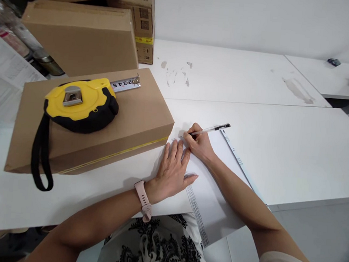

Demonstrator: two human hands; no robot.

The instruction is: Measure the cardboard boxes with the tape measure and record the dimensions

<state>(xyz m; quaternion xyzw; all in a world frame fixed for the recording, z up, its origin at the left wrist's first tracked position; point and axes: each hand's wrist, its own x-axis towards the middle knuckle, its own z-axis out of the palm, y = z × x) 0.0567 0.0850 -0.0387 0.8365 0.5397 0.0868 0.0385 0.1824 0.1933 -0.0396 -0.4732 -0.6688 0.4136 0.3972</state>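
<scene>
My right hand (200,143) grips a clear pen (213,129) with a black end, its tip down at the upper left of a spiral notebook (216,208). Flat beside it, fingers stretched, my left hand (173,167) rests across the notebook's left edge; a pink watch strap is round that wrist. Left of both hands sits a closed cardboard box (145,116) with yellow tape along its side. A yellow and black tape measure (82,102) lies on top of the box, a short length of blade out and its black strap hanging over the front edge.
More cardboard boxes (81,37) are stacked at the back left, against the wall. Printed paper (2,79) and wrapped goods stand at the far left. The white table (307,150) has worn patches near the back; its front edge runs close to my lap.
</scene>
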